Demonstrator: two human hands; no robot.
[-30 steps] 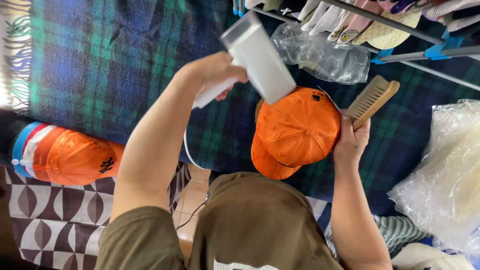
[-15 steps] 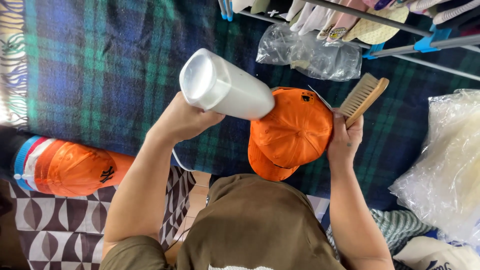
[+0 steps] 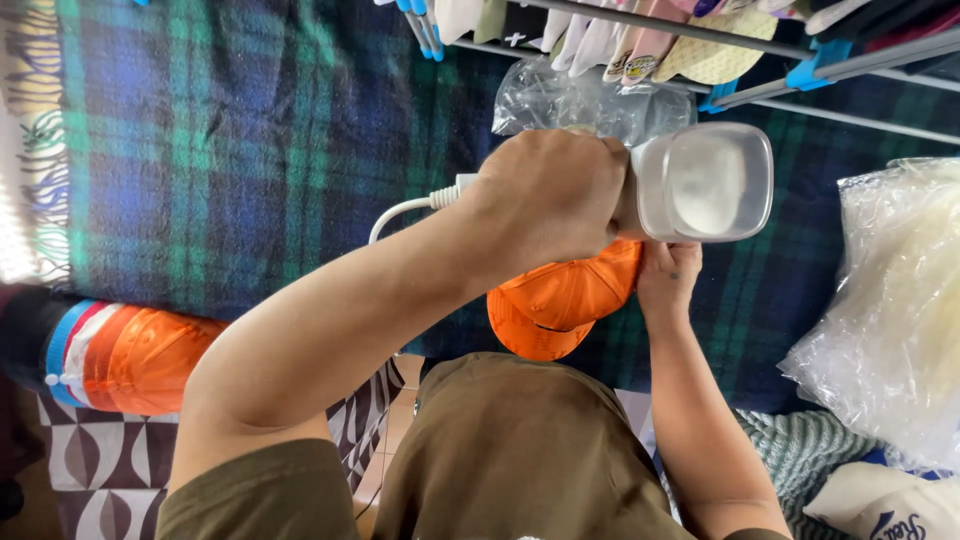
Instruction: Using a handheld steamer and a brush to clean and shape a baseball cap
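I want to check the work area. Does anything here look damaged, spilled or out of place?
Nothing stands out. The left hand grips a white corded appliance above the orange cap, which the right hand steadies on the plaid blanket. No spill or damage shows.

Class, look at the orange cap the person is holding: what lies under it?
Under the orange fabric cap lies the blue-green tartan blanket. The right hand grips its edge; the left hand holding a white corded appliance covers the cap's top, hiding the rest.

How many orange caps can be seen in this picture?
2. One orange cap is in the middle, held by the right hand, under the white appliance in the left hand. Another orange cap lies at the left, on a stack. Others may be hidden.
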